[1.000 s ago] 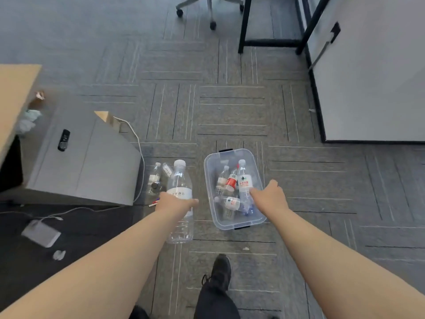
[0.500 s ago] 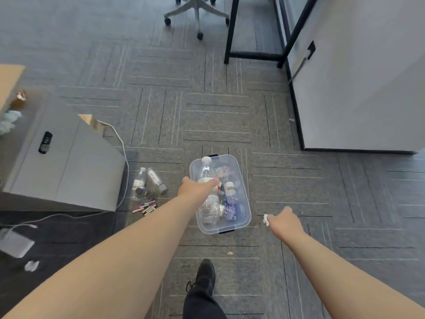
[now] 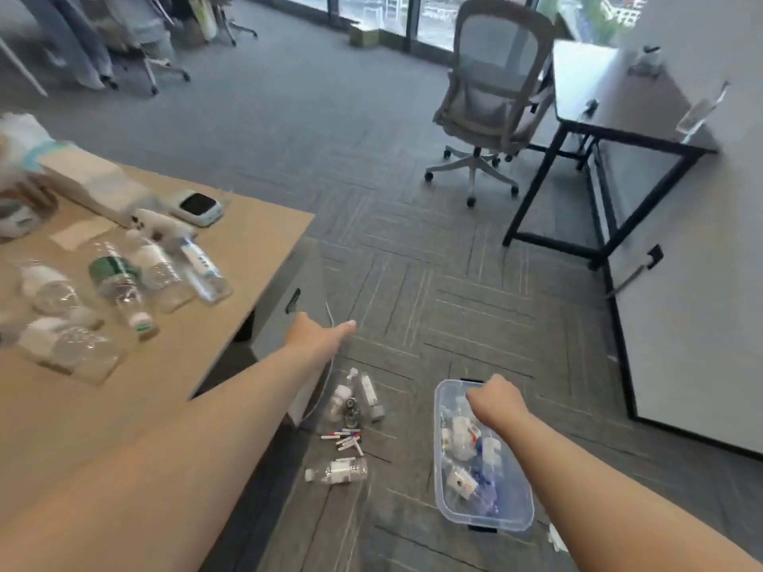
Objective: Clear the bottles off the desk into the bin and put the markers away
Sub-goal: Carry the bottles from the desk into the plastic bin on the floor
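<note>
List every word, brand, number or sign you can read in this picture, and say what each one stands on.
None can be read.
Green-labelled bottle on the desk: print blurred.
Blue-printed bottle on the desk: marks too blurred.
Bottles in the clear bin: red and blue labels, print too small.
Bottle on the floor: label too small.
Markers: no legible print.

Five clear bottles on the table at left, three bottles on the floor, one bin lower right, one office chair, markers too small to count
</note>
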